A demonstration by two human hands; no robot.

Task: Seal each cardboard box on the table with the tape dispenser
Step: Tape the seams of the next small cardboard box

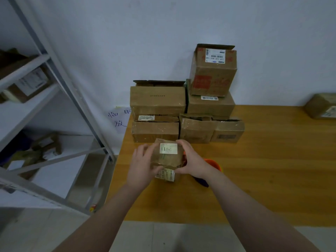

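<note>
Left hand (143, 164), right hand (192, 160): both hands clasp small box (168, 155), frame centre | tape dispenser (212, 164): apparently just right, beside right hand.

Brown cardboard boxes (157, 104), one printed red (212, 73), on an orange-brown wooden table (263, 160); white wall (145, 33).

Left grip (143, 166) and right grip (194, 160) close together, fingers (184, 144) curled inward.
</note>
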